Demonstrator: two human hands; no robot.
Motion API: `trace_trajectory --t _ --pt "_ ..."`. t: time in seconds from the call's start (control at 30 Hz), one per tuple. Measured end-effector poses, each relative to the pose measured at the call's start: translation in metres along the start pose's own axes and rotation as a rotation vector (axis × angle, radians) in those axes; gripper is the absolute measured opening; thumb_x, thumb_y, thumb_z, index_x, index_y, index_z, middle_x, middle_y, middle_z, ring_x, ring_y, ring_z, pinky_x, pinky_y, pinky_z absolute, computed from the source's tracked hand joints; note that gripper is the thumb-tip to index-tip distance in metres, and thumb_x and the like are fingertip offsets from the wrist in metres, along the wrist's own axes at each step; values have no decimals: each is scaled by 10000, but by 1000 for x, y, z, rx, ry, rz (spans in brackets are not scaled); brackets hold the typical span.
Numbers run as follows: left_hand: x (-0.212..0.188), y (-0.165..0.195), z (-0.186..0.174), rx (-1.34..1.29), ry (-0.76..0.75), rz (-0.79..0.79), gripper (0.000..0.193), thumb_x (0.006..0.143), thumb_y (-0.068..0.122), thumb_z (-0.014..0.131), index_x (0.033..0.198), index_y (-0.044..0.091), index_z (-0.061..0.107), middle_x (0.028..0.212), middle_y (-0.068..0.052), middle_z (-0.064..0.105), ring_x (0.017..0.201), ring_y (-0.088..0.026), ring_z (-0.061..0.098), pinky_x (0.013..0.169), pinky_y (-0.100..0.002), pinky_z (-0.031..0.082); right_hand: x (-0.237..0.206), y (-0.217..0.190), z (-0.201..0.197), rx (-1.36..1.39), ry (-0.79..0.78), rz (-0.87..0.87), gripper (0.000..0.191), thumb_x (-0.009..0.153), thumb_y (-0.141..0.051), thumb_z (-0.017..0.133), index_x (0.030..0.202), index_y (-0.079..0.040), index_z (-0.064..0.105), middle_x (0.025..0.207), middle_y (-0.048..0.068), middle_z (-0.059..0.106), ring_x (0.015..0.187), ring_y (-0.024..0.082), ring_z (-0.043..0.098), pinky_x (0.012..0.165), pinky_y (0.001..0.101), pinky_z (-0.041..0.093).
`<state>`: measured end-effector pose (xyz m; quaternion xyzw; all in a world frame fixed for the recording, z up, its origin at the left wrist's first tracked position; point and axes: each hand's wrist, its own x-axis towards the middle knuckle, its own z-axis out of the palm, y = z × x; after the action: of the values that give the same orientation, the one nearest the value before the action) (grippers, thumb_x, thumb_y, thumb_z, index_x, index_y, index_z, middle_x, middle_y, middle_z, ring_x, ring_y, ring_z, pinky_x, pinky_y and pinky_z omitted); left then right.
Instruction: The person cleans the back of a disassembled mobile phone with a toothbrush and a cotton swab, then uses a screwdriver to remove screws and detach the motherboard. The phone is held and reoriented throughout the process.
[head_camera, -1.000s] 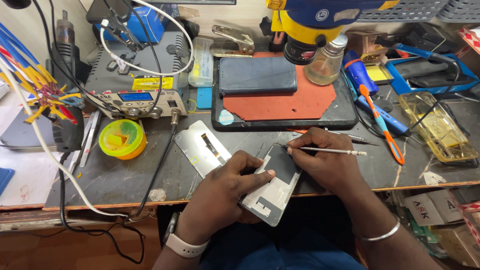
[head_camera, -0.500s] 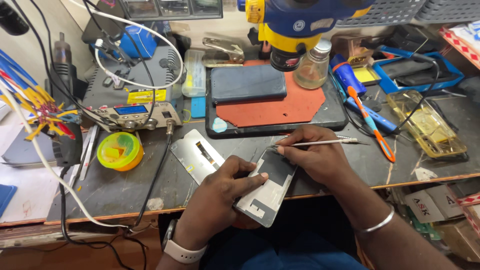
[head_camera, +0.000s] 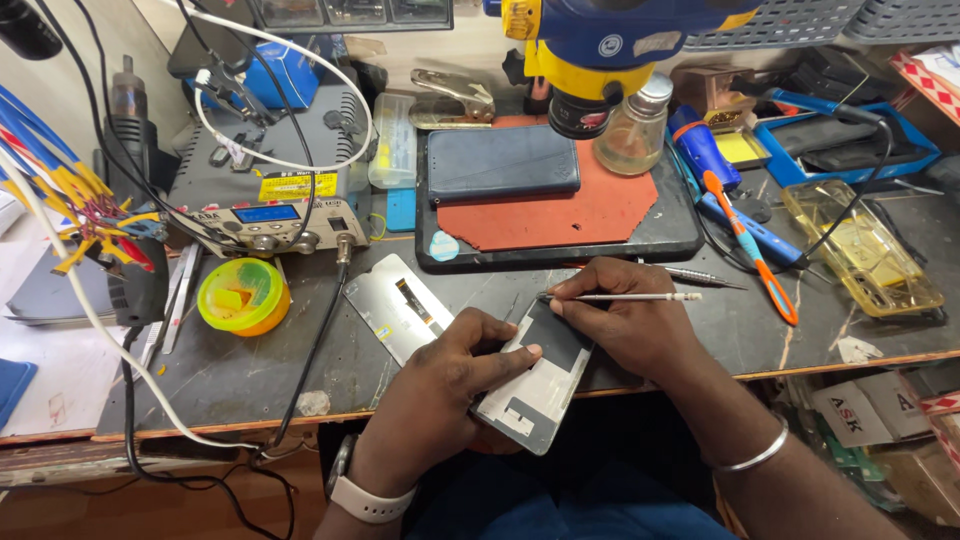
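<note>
My left hand (head_camera: 445, 385) grips an opened phone panel (head_camera: 535, 385) by its left edge, holding it tilted over the front edge of the workbench (head_camera: 250, 380). My right hand (head_camera: 625, 325) pinches a thin metal tool (head_camera: 625, 297) lying roughly level, its tip touching the panel's upper edge. A second silver phone plate (head_camera: 395, 305) lies flat on the bench just left of my left hand.
A dark phone (head_camera: 503, 163) rests on a red mat (head_camera: 570, 210) under a blue and yellow microscope head (head_camera: 610, 50). A glass bottle (head_camera: 633, 130), a soldering station (head_camera: 265, 190), a yellow-green tub (head_camera: 243, 295), screwdrivers (head_camera: 745, 235) and a yellow tray (head_camera: 865, 250) surround it.
The view has shifted slightly. Both hands stay on the panel; the tool's tip has moved a little along the panel's upper edge.
</note>
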<state>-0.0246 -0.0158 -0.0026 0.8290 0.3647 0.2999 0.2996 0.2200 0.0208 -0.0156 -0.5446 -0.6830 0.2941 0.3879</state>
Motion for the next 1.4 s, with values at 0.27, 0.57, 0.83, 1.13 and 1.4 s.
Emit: trace_trajectory --t 0.27,0.57,0.83,1.13,1.4 --pt "1 4 -1 -10 -10 -50 687 565 34 899 1212 202 741 1230 -70 649 1078 -272 710 892 -340 589 -4 -3 6 -106 132 25 137 783 -169 797 862 -59 786 799 54 787 684 127 715 614 285 548" --pt "0 6 1 17 46 -66 569 633 29 866 1171 181 762 1218 -81 668 1087 -289 709 896 -354 577 -6 -3 1 -206 174 -78 155 750 -187 792 820 -51 762 738 91 760 617 157 716 574 300 538" --pt "2 4 1 3 41 -11 601 643 -3 831 1212 177 762 1232 -95 667 1116 -288 715 918 -347 588 2 4 -3 150 -23 -19 136 796 -125 819 904 -48 789 905 65 801 814 128 743 721 267 587" --pt "1 9 -2 37 70 14 599 611 129 887 1191 132 735 1280 -107 632 1096 -308 692 865 -382 581 -35 0 -29 -24 187 69 205 820 -167 807 980 -44 773 841 55 794 728 107 707 656 260 555" --pt "2 5 1 236 260 312 230 795 167 806 991 106 703 1321 -91 652 1373 -363 551 1074 -491 466 -30 -2 -29 -187 28 119 209 813 -221 789 982 -99 799 811 34 806 580 112 685 546 270 518"
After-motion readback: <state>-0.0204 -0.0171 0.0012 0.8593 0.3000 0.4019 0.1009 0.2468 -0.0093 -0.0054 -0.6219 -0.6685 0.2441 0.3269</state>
